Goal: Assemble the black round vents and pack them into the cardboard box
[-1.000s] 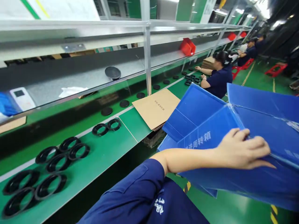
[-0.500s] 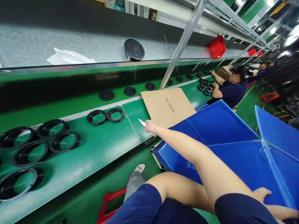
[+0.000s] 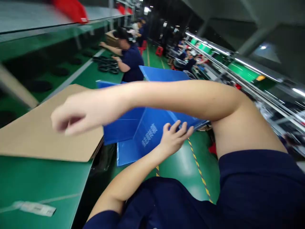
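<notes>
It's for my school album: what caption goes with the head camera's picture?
Left hand on a blue box, right hand over brown cardboard.

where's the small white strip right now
In the head view, the white strip lies at the lower left, on the green bench near the cardboard.

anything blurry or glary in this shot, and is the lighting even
Head view: motion blur softens the right hand, red bin and white strip; the left hand on the blue box looks crisper. Head view: glare on the lamps, sheen on the green floor, dark background, so lighting is uneven; wide-angle stretching towards the edges.
</notes>
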Motion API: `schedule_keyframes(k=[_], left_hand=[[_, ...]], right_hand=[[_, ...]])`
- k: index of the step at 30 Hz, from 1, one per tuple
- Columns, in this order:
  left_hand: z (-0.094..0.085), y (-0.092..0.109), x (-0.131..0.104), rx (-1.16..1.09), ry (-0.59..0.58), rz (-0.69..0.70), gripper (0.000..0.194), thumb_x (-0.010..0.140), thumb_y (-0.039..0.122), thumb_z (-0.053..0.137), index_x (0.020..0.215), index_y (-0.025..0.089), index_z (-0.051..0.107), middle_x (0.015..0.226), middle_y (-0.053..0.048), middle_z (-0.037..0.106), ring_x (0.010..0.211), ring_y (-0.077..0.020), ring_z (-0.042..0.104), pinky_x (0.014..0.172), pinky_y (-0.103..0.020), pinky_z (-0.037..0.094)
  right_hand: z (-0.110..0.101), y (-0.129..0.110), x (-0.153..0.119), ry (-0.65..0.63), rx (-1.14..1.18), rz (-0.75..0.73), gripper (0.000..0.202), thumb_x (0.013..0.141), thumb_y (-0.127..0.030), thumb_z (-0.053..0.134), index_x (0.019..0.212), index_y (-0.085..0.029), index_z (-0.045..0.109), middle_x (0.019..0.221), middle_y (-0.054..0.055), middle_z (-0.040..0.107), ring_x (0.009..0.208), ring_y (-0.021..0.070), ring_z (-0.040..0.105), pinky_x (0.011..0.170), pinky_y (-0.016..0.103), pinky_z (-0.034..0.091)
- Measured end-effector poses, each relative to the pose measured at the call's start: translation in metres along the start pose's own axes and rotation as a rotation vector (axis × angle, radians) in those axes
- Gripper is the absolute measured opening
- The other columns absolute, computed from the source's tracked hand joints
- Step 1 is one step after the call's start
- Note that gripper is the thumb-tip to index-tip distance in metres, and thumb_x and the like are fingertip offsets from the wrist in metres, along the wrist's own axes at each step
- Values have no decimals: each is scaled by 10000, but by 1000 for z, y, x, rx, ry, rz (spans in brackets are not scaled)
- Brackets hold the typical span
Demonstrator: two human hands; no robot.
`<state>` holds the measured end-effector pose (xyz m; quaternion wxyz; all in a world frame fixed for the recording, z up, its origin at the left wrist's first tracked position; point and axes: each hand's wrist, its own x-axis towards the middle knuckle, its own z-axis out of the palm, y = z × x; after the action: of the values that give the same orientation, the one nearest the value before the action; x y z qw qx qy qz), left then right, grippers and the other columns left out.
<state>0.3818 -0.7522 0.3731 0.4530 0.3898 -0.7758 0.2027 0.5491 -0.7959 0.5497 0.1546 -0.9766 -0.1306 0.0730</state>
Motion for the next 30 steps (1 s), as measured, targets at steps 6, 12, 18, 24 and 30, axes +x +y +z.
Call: schedule_keyframes(k=[6,12,18,24,30], left_hand=[[-10,-12,0,21,151,68,438,910,245,746,1329,361,695,1244,-23,764,1174,-309,621,1029,-494,322],[-22,-12,32,181,24,84,541,937,193,691,1455,299,581,1182,-90,774,1102,-362,680,1016,-577,359],[10,48,72,330,-225,253,624,969,35,479,1579,158,432,1302,-140,724,1130,-309,685,1077,-519,396],[36,71,86,467,-159,339,371,968,214,676,1338,197,651,1050,-71,785,885,-249,697,828,-394,491],[27,88,91,430,-313,312,357,952,478,714,1108,156,710,837,-60,711,731,-201,679,718,-304,519]], right_hand=[[-53,-36,-341,910,-382,845,382,992,-431,536,1088,-147,772,1026,-41,728,1023,122,709,798,195,518],[172,-54,-506,1638,-419,1234,355,1049,-339,529,1307,-138,668,1267,193,668,1131,281,672,959,445,607],[259,-15,-470,1362,-424,995,546,1088,-396,439,1612,-245,401,1656,108,370,1582,273,254,1318,516,224],[246,3,-473,1321,-342,701,412,1068,-451,495,1414,-276,632,1388,95,612,1449,281,433,1323,523,78],[238,-1,-475,1532,-172,545,407,1061,-500,501,817,-218,664,898,45,613,985,223,550,1185,491,249]])
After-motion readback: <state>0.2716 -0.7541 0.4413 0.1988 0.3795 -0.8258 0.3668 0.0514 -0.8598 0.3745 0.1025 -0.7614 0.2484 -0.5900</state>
